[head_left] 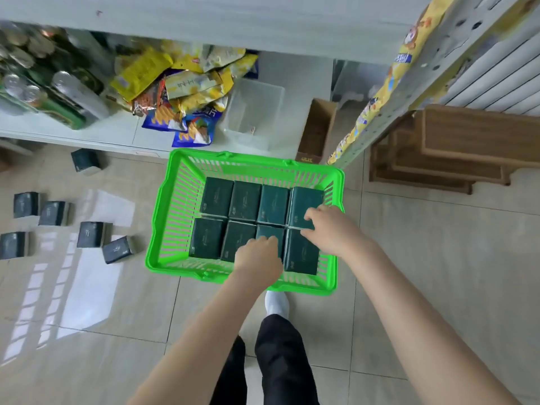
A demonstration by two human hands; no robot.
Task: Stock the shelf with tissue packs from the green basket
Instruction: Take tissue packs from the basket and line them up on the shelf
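Eight dark tissue packs (245, 204) lay flat in two rows of four, filling the floor of the green basket (155, 223), which sat on the tiles just in front of the shelf (117, 135). My left hand (257, 255) reached onto the near row, third pack from the left, its fingers (263, 241) bent down. My right hand (328, 226) lay over the seam between the two right-most packs, fingers (311, 214) slightly apart on the far one. Whether either hand had a hold, I could not tell.

The packs sat tight, so I judged the best way was to work fingertips into a seam, tip one pack up by its edge, and lift it straight out without dragging its neighbours.

On the shelf beyond were a heap of snack bags (187, 92), cans (43, 83) at far left, and a clear bin (254, 109) whose contents I could not make out. Six loose packs (90, 234) lay scattered on the floor to the left; a cardboard box (317, 127) stood open at right.
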